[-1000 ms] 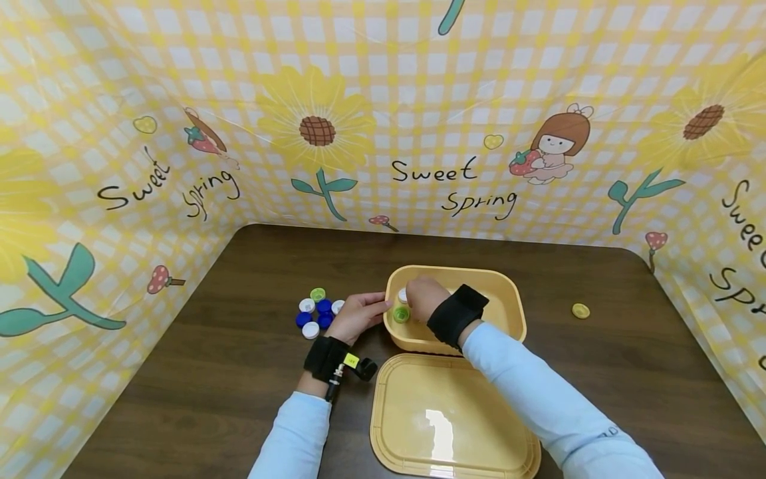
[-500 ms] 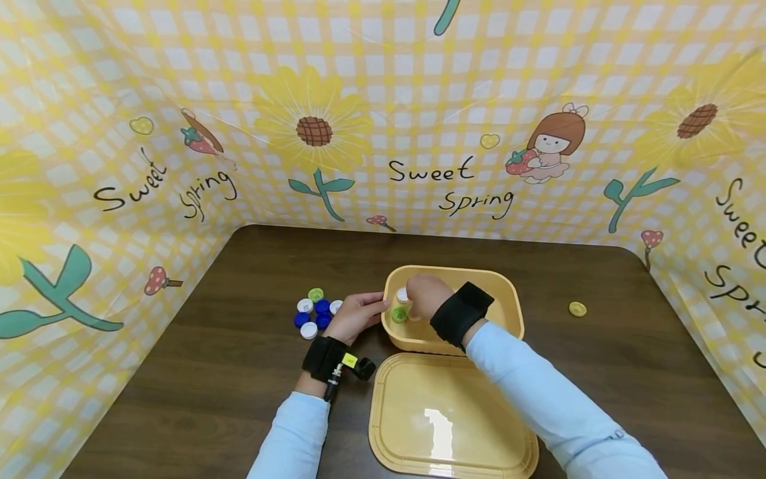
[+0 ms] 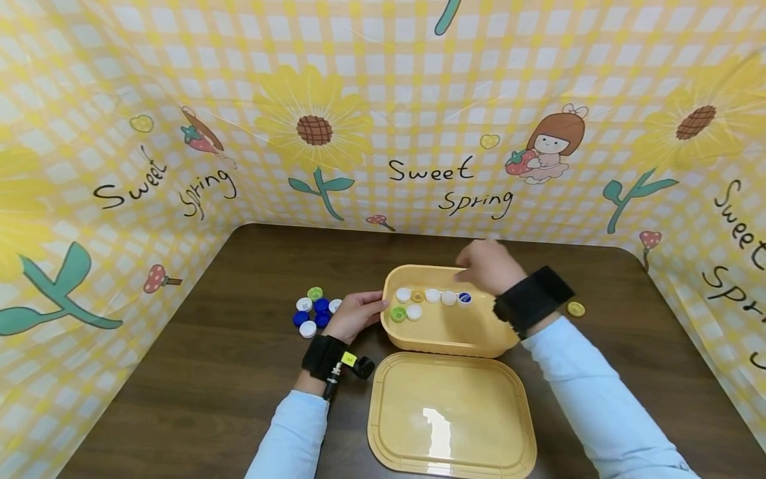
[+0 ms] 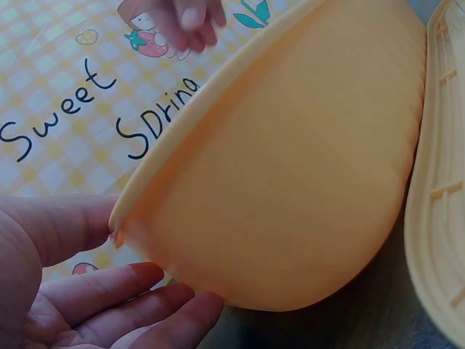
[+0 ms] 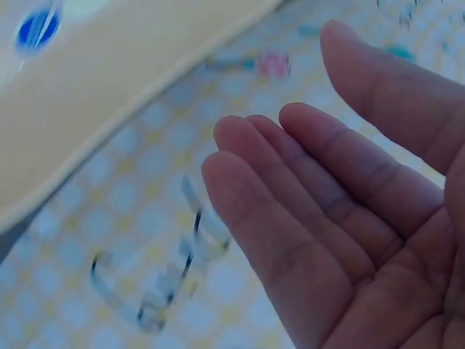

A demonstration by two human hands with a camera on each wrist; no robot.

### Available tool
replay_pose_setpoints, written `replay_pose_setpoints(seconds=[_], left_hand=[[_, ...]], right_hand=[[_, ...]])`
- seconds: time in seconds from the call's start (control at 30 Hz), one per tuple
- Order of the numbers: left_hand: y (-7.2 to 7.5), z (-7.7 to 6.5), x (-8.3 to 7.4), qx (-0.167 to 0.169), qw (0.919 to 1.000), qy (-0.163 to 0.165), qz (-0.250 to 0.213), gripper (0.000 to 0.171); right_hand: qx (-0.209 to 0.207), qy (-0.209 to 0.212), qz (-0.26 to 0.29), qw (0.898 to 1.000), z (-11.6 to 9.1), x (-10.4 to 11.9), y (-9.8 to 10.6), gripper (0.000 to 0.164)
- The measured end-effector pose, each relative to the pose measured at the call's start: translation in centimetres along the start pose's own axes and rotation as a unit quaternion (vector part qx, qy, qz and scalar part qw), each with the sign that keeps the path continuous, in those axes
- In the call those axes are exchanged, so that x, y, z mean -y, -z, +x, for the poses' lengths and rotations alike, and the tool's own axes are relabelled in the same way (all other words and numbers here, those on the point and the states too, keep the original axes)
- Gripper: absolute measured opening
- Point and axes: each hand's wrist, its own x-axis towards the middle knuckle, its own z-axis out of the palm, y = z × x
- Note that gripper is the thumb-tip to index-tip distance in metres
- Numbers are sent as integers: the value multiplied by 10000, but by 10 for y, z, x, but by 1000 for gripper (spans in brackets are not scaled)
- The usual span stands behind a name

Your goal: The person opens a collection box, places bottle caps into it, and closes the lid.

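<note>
On the dark table (image 3: 269, 266), the yellow box (image 3: 443, 346) stood before you, its long axis running left to right, and the lid (image 3: 443, 412) lay nearer to you. Your left hand (image 3: 356, 316) gripped the box's left end; your right hand (image 3: 493, 267) hung over its far right rim, fingers loosely bent, thumb apart, holding nothing. Inside, two rows of caps (image 3: 433, 296) sat mostly leftward; outside, the pile of caps (image 3: 322, 306) lay left, nearer to your left hand, and one yellow cap (image 3: 576, 309) lay right, nearer to your right.
</note>
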Motion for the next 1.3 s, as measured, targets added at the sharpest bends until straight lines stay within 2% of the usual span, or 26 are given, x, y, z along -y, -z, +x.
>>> replay_pose_setpoints(seconds=[0.07,0.1,0.2,0.3,0.47,0.63,0.83,1.0,1.3], left_hand=[[0,0,-1,9,10000,-46,1,40],[0,0,-1,9,10000,-64,-9,40],[0,-1,-1,3,10000,-70,-66,39],[0,-1,0,21,9999,-74,-82,39],[0,1,1,29,9999,-50,-112,39],[-1,1,1,-18,10000,-69,-55,39],[-2,0,0,-26,10000,-44,-47,40],[-1,1,2,-28,10000,14,-28,42],[-1,-1,1,-87,9999,18,-57,39]], right_hand=[[-119,-302,41,9995,-8,-13,13,15],[-137,-469,77,9988,-12,-21,18,15],[-68,-1015,171,9947,-24,-45,32,36],[9,-1404,215,9899,-38,-73,41,42],[0,-1846,101,9828,-63,-119,38,44],[155,-2078,98,9780,-83,-152,25,41],[241,-2151,197,9761,-95,-174,10,39],[336,-2301,286,9722,-99,-186,1,46],[342,-2472,415,9675,-101,-185,-7,44]])
